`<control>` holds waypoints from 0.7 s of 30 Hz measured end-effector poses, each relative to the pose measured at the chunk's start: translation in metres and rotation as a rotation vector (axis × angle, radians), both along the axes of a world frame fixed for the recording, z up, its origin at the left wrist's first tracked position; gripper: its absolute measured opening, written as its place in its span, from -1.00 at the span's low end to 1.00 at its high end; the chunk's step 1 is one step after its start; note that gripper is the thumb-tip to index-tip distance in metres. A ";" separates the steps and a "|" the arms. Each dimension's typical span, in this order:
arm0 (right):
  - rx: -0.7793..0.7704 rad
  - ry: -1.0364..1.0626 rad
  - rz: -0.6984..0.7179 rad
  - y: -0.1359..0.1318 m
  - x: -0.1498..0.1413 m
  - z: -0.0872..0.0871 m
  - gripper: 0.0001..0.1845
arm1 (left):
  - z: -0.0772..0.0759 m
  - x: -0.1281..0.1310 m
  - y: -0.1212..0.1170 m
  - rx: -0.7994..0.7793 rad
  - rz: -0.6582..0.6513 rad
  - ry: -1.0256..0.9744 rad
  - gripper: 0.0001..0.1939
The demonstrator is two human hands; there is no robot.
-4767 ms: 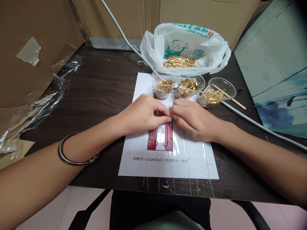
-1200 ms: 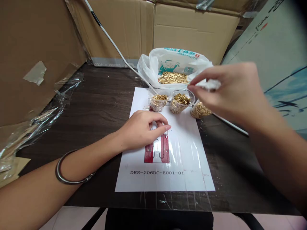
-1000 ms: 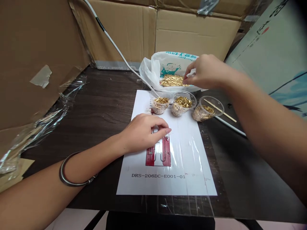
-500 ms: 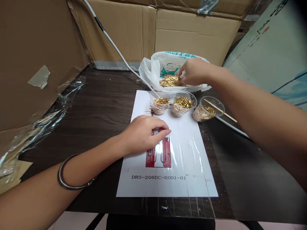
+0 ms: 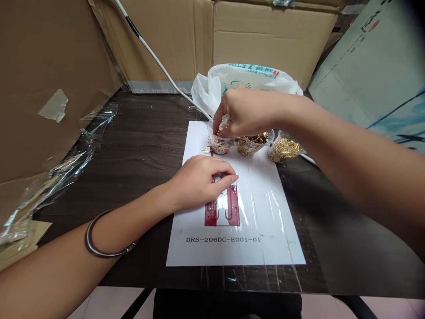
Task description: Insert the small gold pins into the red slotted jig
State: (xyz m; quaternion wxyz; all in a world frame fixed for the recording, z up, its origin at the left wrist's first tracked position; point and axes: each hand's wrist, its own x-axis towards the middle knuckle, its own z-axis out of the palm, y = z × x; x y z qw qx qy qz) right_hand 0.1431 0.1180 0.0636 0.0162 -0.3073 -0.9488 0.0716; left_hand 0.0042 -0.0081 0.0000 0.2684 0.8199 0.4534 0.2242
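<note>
My left hand [image 5: 199, 181] rests on a white sheet [image 5: 259, 221] taped to the dark table, fingers curled and pinching at the top of a red printed fixture [image 5: 223, 209]. My right hand [image 5: 247, 110] reaches over the leftmost clear cup [image 5: 219, 144] of gold pins, fingertips bunched downward into it; something small and whitish shows between the fingers. Two more clear cups of gold pins, a middle cup [image 5: 252, 144] and a right cup [image 5: 283, 148], stand beside it. A white plastic bag [image 5: 252, 75] sits behind my right hand.
Cardboard boxes [image 5: 265, 40] wall the back and left. A white cable [image 5: 156, 57] runs down from the back to the cups. Crumpled clear film [image 5: 49, 177] lies at the table's left edge. A pale blue-printed box [image 5: 375, 79] stands at right.
My right hand has come back from the white bag toward me and dropped over the leftmost cup. My left hand has stayed on the red fixture.
</note>
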 end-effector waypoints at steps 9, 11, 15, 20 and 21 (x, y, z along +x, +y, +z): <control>0.061 0.092 0.051 0.000 0.000 0.000 -0.85 | -0.001 0.000 -0.001 0.012 -0.015 0.004 -0.78; 0.051 0.133 0.053 -0.001 0.002 0.001 -0.86 | -0.001 0.000 -0.001 0.017 -0.014 0.004 -0.77; 0.061 0.119 0.098 -0.002 0.002 0.000 -0.87 | -0.001 0.000 0.000 0.027 -0.015 0.006 -0.78; 0.080 0.042 0.075 -0.005 -0.006 -0.004 -0.84 | -0.001 0.000 0.001 0.029 -0.015 0.020 -0.79; 0.089 0.053 0.076 -0.005 -0.007 -0.005 -0.84 | -0.001 0.000 0.001 0.028 -0.014 0.020 -0.79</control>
